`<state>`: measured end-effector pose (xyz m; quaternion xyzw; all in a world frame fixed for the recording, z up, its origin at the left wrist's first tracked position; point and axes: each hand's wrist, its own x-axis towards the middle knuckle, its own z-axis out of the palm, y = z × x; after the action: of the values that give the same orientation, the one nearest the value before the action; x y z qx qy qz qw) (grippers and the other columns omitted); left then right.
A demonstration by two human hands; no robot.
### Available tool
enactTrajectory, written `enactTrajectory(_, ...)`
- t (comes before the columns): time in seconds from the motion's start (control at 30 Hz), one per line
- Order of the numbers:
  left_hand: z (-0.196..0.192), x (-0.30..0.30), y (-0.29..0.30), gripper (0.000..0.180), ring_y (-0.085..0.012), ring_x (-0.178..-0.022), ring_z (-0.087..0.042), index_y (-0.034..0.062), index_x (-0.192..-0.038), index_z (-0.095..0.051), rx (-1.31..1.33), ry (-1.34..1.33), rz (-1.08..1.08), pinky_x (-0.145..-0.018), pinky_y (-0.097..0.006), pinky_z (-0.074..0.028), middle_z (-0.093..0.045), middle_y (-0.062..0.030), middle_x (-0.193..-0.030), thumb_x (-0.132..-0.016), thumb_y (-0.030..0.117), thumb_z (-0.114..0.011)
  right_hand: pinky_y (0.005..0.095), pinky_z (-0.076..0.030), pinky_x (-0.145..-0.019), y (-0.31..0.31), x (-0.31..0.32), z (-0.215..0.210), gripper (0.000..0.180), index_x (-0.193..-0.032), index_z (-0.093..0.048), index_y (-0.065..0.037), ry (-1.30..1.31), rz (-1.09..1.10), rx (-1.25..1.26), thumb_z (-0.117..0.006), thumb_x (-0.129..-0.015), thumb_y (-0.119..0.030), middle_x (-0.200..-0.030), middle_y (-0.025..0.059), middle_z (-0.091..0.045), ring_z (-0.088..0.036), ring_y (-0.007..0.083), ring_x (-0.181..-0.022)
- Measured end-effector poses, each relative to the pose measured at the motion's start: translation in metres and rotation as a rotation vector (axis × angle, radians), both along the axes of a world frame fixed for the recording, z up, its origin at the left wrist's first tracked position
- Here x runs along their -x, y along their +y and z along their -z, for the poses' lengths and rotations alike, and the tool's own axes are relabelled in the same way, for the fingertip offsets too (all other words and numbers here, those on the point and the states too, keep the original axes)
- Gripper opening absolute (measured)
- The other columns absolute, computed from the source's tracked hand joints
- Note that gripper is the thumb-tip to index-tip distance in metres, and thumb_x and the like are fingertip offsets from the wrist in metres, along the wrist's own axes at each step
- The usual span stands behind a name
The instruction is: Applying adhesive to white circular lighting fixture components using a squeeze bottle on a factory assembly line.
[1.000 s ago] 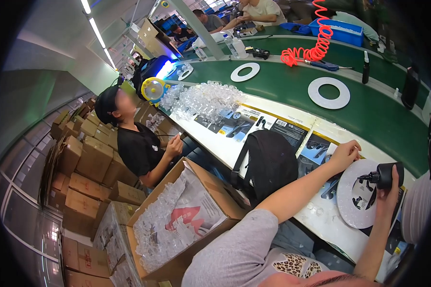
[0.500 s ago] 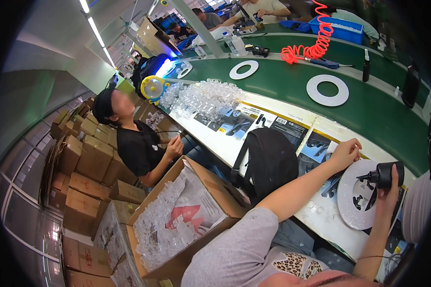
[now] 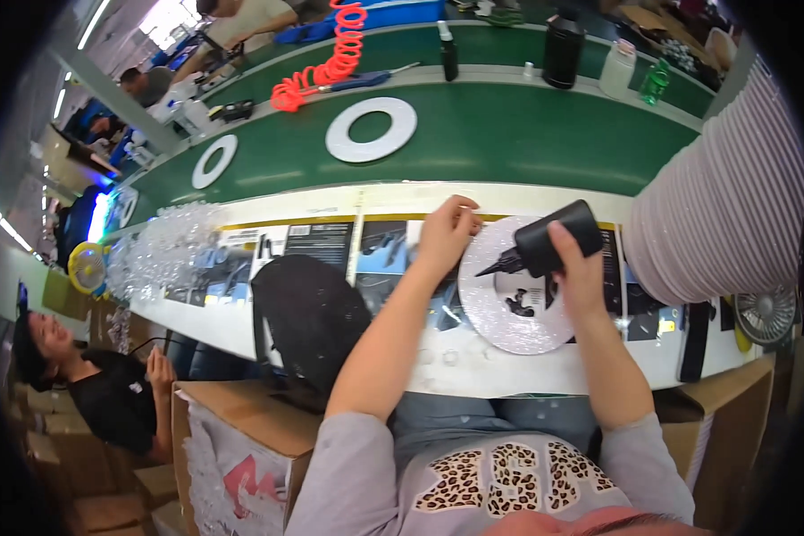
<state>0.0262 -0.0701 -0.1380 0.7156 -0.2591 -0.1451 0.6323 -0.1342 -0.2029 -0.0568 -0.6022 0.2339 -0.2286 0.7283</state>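
Note:
In my right hand is a black squeeze bottle with a narrow pointed nozzle. The bottle is tilted, its tip aimed left and down over a flat white ring on the worktable. Printed sheets show through the ring's hole. My left hand is beside the ring's upper left edge, its fingers curled and drawn together. Whatever they pinch, if anything, is too small to make out. Left of my left forearm sits a black bag.
A tall stack of white rings leans at the right, near a small fan. Clear plastic pieces are heaped at the left. Beyond the table, a green conveyor carries white rings. A co-worker sits at left beside an open carton.
The view has swung right, bringing the whole stack of rings and the fan into sight. My right hand still grips the bottle over the ring, and my left hand remains at the ring's edge.

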Motion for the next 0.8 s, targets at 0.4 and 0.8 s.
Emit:
enactTrajectory(0.4, -0.003, 0.001, -0.007, 0.015, -0.0145, -0.067, -0.064, 0.0009, -0.096, -0.058, 0.006, -0.016, 0.004, -0.063, -0.026, -0.050, -0.066, -0.0109, -0.075, -0.090, 0.009, -0.047, 0.0225, -0.046, -0.058, 0.021, 0.010, -0.006, 0.017, -0.083, -0.064, 0.000, -0.133, -0.250, 0.359, -0.072, -0.077, -0.013, -0.072, 0.0038, -0.064, -0.057, 0.0075, -0.063)
enactTrajectory(0.8, -0.009, 0.004, -0.007, 0.015, -0.0136, -0.073, -0.061, -0.0016, -0.099, -0.055, -0.016, 0.038, 0.040, -0.069, -0.024, -0.050, -0.064, -0.0112, -0.081, -0.092, 0.008, -0.045, 0.0249, -0.046, -0.061, 0.022, 0.010, 0.002, 0.022, -0.082, -0.062, 0.000, -0.055, -0.276, 0.404, -0.073, -0.074, -0.016, -0.073, 0.0070, -0.063, -0.058, 0.0115, -0.065)
